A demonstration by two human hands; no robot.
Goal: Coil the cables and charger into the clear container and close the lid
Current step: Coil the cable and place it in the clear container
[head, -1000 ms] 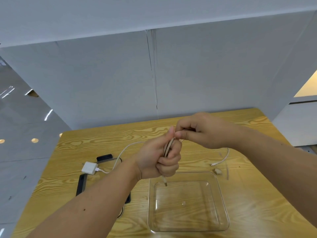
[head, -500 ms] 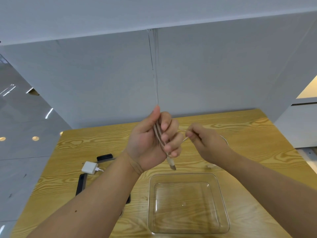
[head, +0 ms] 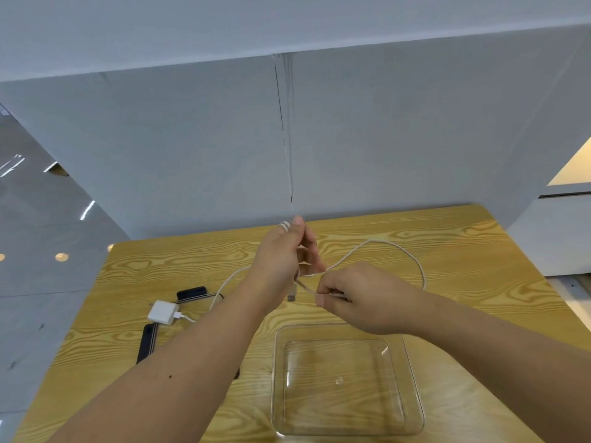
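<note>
Left hand (head: 283, 254), raised, grips gathered turns of the pale cable (head: 396, 247); right hand (head: 355, 298), now lower than a moment ago, pinches and draws out a fresh loop. Coiling continues above the empty clear container (head: 412, 388); white charger (head: 163, 312) still lies left.

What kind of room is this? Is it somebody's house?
Probably not a house; more like a test booth. Plain white panels wall in a wooden table, with a shiny tiled floor and ceiling-light reflections outside.
</note>
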